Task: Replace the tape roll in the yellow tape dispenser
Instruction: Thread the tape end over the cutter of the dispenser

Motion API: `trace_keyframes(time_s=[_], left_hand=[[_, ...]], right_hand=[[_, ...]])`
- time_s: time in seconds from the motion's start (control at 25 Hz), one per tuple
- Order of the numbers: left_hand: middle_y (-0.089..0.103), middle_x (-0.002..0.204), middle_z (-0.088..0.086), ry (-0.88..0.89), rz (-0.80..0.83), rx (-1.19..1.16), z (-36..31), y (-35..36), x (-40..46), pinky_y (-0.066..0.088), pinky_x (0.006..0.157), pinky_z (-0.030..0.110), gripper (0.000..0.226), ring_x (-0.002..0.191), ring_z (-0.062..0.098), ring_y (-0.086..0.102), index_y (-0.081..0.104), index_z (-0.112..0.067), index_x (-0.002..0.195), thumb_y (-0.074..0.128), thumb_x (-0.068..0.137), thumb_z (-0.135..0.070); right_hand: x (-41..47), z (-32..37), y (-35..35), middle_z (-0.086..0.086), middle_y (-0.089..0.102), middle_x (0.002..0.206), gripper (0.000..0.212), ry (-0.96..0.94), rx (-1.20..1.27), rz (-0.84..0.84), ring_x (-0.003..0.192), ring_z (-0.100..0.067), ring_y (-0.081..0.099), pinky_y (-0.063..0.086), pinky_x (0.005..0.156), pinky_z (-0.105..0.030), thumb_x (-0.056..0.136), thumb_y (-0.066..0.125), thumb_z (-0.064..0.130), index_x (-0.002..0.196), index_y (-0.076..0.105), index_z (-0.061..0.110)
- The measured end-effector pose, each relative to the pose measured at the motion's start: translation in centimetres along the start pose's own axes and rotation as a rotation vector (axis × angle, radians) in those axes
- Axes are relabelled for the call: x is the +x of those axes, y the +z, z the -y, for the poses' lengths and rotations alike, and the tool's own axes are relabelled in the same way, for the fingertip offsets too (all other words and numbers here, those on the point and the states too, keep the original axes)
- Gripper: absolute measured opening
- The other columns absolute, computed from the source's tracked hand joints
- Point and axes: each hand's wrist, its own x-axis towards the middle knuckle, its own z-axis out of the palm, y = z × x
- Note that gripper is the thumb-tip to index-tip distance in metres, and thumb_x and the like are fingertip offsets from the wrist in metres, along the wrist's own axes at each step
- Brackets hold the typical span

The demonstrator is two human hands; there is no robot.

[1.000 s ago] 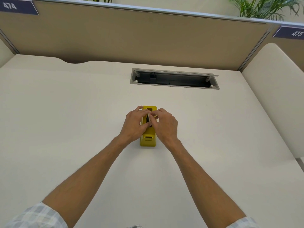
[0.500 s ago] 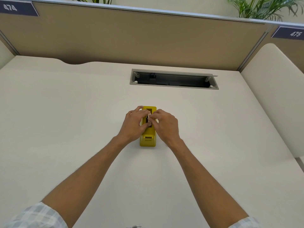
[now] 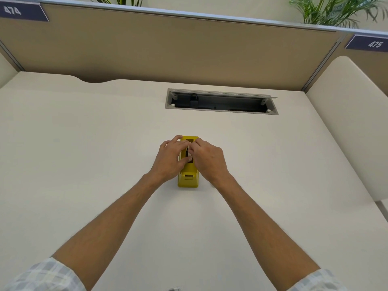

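Both hands on the dispenser [image 3: 188,180], working at the roll slot.

The dispenser sits mid-desk [image 3: 84,156], long axis pointing away from me, its cutter end nearest. My left hand [image 3: 170,160] cups the left flank with fingers curled over the top; my right hand [image 3: 206,159] mirrors it, and the thumbs and forefingers meet over the dark central opening, pinching something small and pale there. Whether that is the roll, its core or a loose end of tape, I cannot tell. I judge I am at the seating or lifting of the roll. Next calls for a straight, level pull or push along the slot while one hand steadies the base. The body is glossy hard plastic with rounded corners; the desk is matt and smooth.
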Motion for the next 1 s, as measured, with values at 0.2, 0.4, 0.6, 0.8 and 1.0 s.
trace_keyframes(time_s=[0.2,0.4,0.6,0.8,1.0], left_hand=[[0.056,0.135,-0.007,-0.001,-0.003,-0.019,-0.3,-0.2,-0.1,0.025,0.112,0.043,0.037,0.142,0.017,0.028,0.055,-0.024,0.126,0.063,0.090,-0.026],[0.053,0.139,-0.003,-0.010,-0.012,-0.057,-0.8,-0.3,-0.5,0.033,0.108,0.041,0.042,0.142,0.017,0.029,0.052,-0.021,0.130,0.063,0.089,-0.024],[0.049,0.142,-0.006,-0.044,-0.012,-0.077,0.3,0.0,-0.7,0.041,0.107,0.043,0.044,0.138,0.013,0.034,0.049,-0.024,0.135,0.056,0.092,-0.027],[0.050,0.139,-0.009,-0.052,-0.010,-0.096,0.6,0.2,-0.8,0.044,0.103,0.044,0.043,0.135,0.012,0.038,0.049,-0.029,0.134,0.055,0.092,-0.024],[0.045,0.144,-0.002,-0.085,-0.010,-0.118,0.7,0.5,-1.1,0.044,0.104,0.042,0.049,0.133,0.017,0.041,0.040,-0.030,0.141,0.048,0.094,-0.020]], right_hand=[[-0.1,-0.1,0.2,-0.002,0.061,0.088,0.006,0.029,-0.011,0.054,0.069,-0.020,0.060,0.029,0.048,-0.027,0.090,0.062,0.011,0.096,0.064,0.012],[-0.2,0.2,0.0,-0.004,0.059,0.093,0.007,0.050,0.022,0.113,0.074,-0.022,0.057,0.031,0.051,-0.030,0.093,0.056,0.010,0.099,0.060,0.011],[-0.6,0.4,0.1,-0.004,0.059,0.093,0.006,0.058,0.032,0.122,0.072,-0.021,0.056,0.033,0.050,-0.029,0.096,0.054,0.012,0.098,0.060,0.010],[-0.8,0.6,0.1,-0.004,0.059,0.096,0.011,0.073,0.054,0.139,0.071,-0.019,0.055,0.039,0.052,-0.029,0.098,0.051,0.017,0.103,0.059,0.011],[-1.0,0.6,0.2,-0.003,0.057,0.093,0.011,0.087,0.041,0.164,0.064,-0.020,0.053,0.035,0.050,-0.030,0.099,0.050,0.019,0.096,0.058,0.012]])
